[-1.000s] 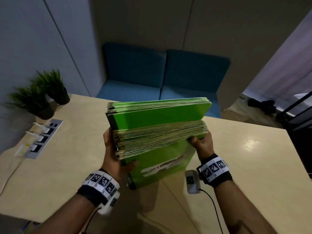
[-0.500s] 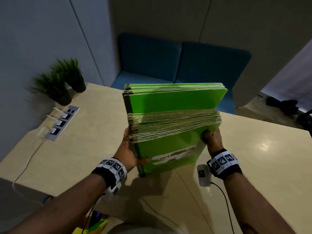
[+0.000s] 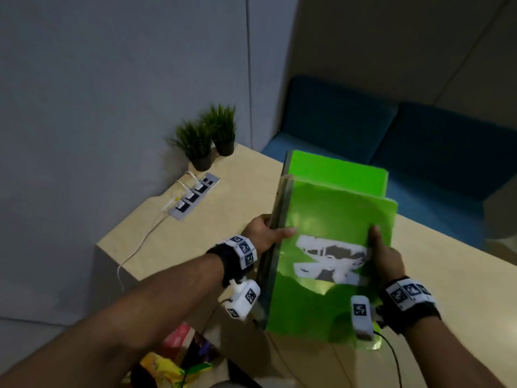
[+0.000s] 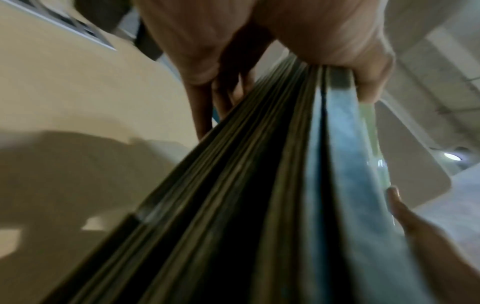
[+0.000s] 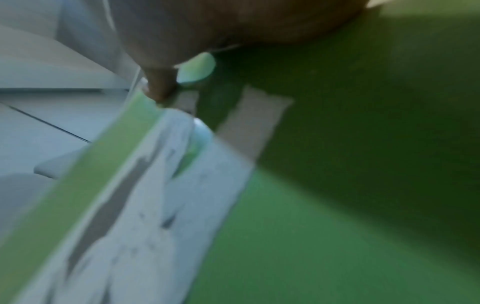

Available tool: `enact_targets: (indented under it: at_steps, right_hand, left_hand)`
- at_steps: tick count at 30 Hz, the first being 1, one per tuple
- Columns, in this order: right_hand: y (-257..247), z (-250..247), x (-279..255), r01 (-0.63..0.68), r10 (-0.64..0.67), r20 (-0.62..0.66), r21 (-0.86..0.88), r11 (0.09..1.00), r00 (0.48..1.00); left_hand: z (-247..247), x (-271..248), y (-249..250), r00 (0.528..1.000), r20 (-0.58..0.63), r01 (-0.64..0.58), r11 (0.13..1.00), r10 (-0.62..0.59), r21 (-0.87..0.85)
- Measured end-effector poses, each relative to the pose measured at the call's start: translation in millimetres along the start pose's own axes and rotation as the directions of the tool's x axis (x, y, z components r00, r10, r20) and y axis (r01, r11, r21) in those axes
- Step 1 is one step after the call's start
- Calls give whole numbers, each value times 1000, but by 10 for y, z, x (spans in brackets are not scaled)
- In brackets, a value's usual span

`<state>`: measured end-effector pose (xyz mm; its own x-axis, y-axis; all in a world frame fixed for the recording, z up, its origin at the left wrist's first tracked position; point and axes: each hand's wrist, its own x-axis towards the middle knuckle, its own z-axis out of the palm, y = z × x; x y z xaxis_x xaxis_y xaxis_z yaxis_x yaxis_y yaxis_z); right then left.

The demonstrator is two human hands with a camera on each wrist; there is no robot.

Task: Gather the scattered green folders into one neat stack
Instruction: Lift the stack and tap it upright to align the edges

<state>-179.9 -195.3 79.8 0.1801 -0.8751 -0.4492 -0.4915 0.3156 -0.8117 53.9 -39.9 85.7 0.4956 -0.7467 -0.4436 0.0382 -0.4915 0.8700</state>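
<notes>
A thick stack of green folders point(image 3: 333, 219) is held between both hands above the beige table point(image 3: 229, 208), its white-printed front cover facing me. My left hand point(image 3: 265, 233) grips the stack's left side, thumb on the front cover and fingers behind. My right hand point(image 3: 384, 253) grips the right side, thumb lying along the cover. The rear folders stick out higher than the front ones. The left wrist view looks along the layered folder edges point(image 4: 259, 185) under my left hand point(image 4: 285, 51). The right wrist view is blurred, showing the green cover point(image 5: 337, 226) and my thumb point(image 5: 161, 86).
Two small potted plants point(image 3: 207, 138) stand at the table's far left corner, beside a power strip point(image 3: 194, 200) with white cables. A blue sofa point(image 3: 419, 152) sits behind the table. Colourful bags point(image 3: 179, 357) lie on the floor below the table's near edge.
The stack has tilted upright so its front cover faces me, where before its paper edges showed. My view has swung right, and both thumbs now lie on the cover.
</notes>
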Motion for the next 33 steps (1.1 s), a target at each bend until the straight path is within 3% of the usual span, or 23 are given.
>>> enact_targets:
  at_steps: [4,7,9,12,15,19,23,26,28,29,33]
  right_hand:
    - [264,794,90,-258,254,105,26,966,962]
    - [689,1370,384,-338,327,228,7,941,917]
    - [660,1649,299,-375,365,287,-20,927,886]
    - [288,1923,-46,-405,390,314,-19,914,866]
    - [186,2164,-148,-419,420,346,-82,904,839]
    - [187,2402,-155,-431,433,280,-72,899,857]
    - [148,2542,-167,-445,456,299,-108,889,838]
    - [192,2663,-32,-432,479,276,-217,876,833]
    - [164,2639,42,-370,470,306,-333,868,828]
    - [74,2574,9,-334,453,345,-353,874,822]
    - [-153,2209,-121,-142,293,347,-399,906,891]
  left_hand:
    - [-716,203,-159,964,68,219,915,-256,339]
    - [-1131,330,-365,918,24,332,797,-397,504]
    - [-1369,406,-470,889,45,363,761,-455,538]
    - [-1576,460,-480,836,98,466,792,-540,394]
    - [-1748,574,-464,832,97,493,808,-546,322]
    - [-1939,740,-465,817,126,480,784,-563,393]
    - [-2109,877,-390,894,12,347,708,-448,616]
    - [-2138,922,-366,936,-37,244,568,-351,786]
    - [-2120,920,-423,940,-118,274,505,-320,818]
    - [-2107,898,-438,943,-132,280,514,-306,811]
    - [-2071,877,-531,943,-169,313,588,-287,746]
